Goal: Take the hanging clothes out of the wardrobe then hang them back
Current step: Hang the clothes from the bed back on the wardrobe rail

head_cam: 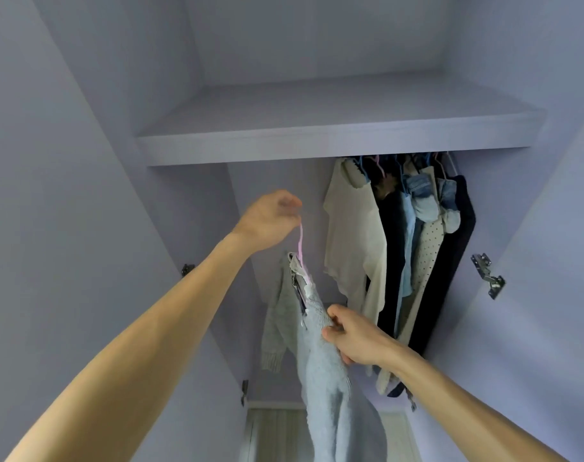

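Observation:
A light grey knitted sweater (323, 371) hangs on a pink hanger (300, 248) inside the open wardrobe, left of the other clothes. My left hand (270, 218) grips the hanger's hook from above, below the shelf. My right hand (353, 335) pinches the sweater's shoulder on its right side. Several garments (403, 248) in cream, dark navy, denim blue and a dotted fabric hang bunched at the right end of the rail. The rail itself is hidden behind the shelf edge.
A lavender shelf (333, 145) spans the wardrobe above the clothes. Both doors stand open, with metal hinges (487, 275) on the right side and smaller ones (187, 269) on the left. A pale panel (277, 431) shows at the bottom.

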`<state>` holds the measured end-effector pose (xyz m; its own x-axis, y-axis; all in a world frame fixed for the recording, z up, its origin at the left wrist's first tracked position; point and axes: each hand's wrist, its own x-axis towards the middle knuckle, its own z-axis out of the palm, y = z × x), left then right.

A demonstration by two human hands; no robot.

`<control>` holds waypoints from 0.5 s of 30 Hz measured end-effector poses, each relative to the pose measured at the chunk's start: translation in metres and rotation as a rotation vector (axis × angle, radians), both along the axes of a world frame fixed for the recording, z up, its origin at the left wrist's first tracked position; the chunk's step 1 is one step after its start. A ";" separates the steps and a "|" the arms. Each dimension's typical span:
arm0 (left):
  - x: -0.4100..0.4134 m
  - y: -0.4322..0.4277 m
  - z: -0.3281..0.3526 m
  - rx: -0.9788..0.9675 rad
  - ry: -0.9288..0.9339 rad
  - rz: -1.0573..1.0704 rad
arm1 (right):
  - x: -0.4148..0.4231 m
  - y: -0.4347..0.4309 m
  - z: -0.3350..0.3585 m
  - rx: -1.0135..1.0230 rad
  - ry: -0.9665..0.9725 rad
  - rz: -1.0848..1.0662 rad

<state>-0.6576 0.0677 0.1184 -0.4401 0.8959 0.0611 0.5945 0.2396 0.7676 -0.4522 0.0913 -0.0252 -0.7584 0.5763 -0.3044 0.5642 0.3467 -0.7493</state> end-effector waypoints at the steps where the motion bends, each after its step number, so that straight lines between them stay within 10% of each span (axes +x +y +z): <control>1: -0.007 0.008 0.007 0.110 0.162 0.050 | -0.005 0.011 0.001 -0.006 0.004 -0.016; 7: -0.073 0.067 0.034 0.315 0.932 0.210 | -0.036 0.066 0.012 -0.039 0.046 -0.048; 15: -0.119 0.118 -0.009 0.499 1.113 0.371 | -0.072 0.151 0.015 -0.076 0.205 -0.189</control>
